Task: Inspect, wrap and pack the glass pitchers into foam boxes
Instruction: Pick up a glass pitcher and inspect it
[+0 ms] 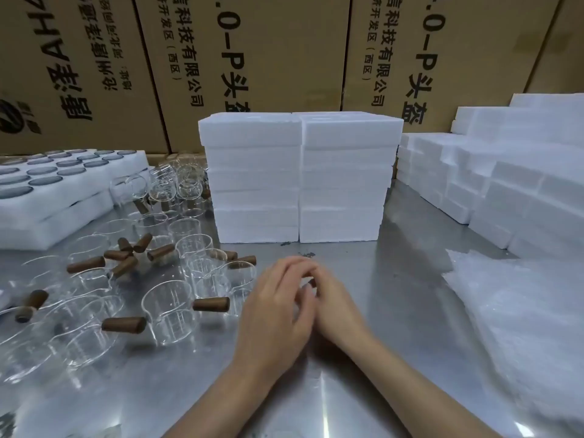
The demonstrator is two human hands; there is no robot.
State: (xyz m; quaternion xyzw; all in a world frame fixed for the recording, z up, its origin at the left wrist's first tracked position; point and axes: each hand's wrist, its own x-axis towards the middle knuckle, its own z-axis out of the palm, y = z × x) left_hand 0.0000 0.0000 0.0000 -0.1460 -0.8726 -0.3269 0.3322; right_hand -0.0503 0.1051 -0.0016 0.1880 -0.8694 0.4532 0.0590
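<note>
Head view: left hand [278,314] and right hand [331,300] rest together on the tabletop [316,396], each grip loose, holding nothing. Glass pitchers [167,314] crowd just left; a careless reach could knock them together. Foam boxes [297,178] stack behind.

A bare strip of metal table [363,390] runs from the near edge toward two stacks of foam boxes [298,178], which wall off the far middle. Left of the strip, glass pitchers [170,314] with brown handles crowd the surface, touching or nearly so. Behind them lie foam trays [63,197]. On the right, wrapping sheets [521,327] cover the table, with more foam blocks [493,184] stacked beyond.
</note>
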